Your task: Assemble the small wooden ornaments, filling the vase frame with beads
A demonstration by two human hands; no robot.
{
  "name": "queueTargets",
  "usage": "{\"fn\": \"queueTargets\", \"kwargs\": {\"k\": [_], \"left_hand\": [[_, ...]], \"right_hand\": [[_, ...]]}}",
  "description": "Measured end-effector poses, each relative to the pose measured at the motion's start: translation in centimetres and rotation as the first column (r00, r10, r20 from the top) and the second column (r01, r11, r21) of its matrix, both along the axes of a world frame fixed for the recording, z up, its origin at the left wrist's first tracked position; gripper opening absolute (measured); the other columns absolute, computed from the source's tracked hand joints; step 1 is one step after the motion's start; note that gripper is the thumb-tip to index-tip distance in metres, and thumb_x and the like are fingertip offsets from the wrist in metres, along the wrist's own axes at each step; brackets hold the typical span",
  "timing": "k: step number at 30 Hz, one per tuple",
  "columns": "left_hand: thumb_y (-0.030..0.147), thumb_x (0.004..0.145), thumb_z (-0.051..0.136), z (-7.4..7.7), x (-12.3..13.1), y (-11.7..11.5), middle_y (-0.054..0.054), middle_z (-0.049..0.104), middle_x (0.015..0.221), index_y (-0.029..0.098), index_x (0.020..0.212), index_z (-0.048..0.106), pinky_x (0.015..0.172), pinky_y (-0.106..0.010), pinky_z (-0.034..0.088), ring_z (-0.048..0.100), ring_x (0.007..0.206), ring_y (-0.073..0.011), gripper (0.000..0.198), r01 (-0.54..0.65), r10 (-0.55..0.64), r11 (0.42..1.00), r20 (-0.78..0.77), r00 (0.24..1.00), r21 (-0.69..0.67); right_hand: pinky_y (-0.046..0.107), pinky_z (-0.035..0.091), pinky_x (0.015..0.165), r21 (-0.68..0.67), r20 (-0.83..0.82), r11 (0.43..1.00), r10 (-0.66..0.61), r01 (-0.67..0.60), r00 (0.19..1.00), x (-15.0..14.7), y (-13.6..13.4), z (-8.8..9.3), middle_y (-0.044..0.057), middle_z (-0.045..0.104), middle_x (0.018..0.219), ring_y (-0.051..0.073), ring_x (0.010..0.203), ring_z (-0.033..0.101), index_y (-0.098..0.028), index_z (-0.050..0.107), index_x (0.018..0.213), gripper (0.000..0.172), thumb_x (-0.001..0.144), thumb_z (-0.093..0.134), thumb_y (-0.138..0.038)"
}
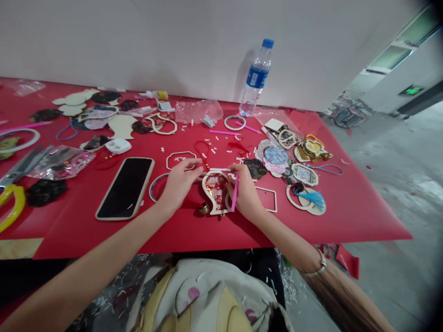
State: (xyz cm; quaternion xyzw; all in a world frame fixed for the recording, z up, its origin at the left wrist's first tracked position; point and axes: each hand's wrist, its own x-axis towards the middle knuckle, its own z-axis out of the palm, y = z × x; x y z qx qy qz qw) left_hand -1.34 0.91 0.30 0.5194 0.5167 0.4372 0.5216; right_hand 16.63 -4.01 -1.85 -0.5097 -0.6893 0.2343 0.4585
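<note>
A curved ornament (217, 193) with a cream rim and a red, glittery, patterned middle lies on the red tabletop between my hands. My left hand (182, 182) is at its upper left edge, fingers bent and thumb against the rim. My right hand (245, 191) is closed around a slim pink pen (236, 192), which points down toward me beside the ornament's right side. The right fingertips are partly hidden near the ornament's top edge. A small brass bell (204, 209) sits at the ornament's lower left. Above it lies a red cord (204, 154) with beads.
A phone (125, 189) lies left of my left hand. Yellow-handled scissors (13, 203) are at the far left. A water bottle (256, 78) stands by the wall. Several ornament pieces (275, 155) and a blue tassel (313, 200) lie on the right. White scraps dot the table.
</note>
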Motion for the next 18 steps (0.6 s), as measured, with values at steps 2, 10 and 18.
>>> {"fn": "queueTargets", "kwargs": {"k": [2,10,18], "left_hand": [[0.031,0.074,0.071,0.3,0.1,0.0,-0.008,0.069,0.099,0.015,0.104,0.066,0.075,-0.029,0.053,0.066,0.083,-0.0174,0.035,0.033,-0.017,0.995,0.173,0.985,-0.091],[0.022,0.066,0.080,0.1,0.9,-0.4,-0.009,0.068,0.115,0.017,0.111,0.065,0.095,-0.033,0.047,0.063,0.107,-0.0214,0.048,0.250,-0.178,0.958,0.395,0.901,-0.138],[0.029,0.077,0.071,1.1,1.1,-0.6,-0.010,0.054,0.135,0.019,0.115,0.057,0.094,-0.034,0.049,0.059,0.114,-0.0216,0.043,0.241,-0.184,0.968,0.473,0.862,-0.063]], "right_hand": [[0.040,0.050,0.094,-0.032,-0.092,0.999,-0.013,0.010,0.996,-0.1,0.0,0.0,0.007,0.044,0.111,0.018,0.102,0.052,-0.024,0.039,0.112,0.038,0.080,0.049,-0.008],[0.040,0.050,0.097,-0.031,-0.269,0.999,-0.023,0.015,0.963,-0.5,-0.3,0.5,0.007,0.043,0.119,0.020,0.114,0.050,-0.027,0.039,0.117,0.045,0.079,0.060,-0.015],[0.039,0.054,0.088,-0.111,-0.444,0.994,-0.059,0.011,0.894,-0.2,-0.3,1.8,0.006,0.050,0.110,0.021,0.104,0.060,-0.027,0.038,0.110,0.046,0.078,0.069,-0.033]]}}
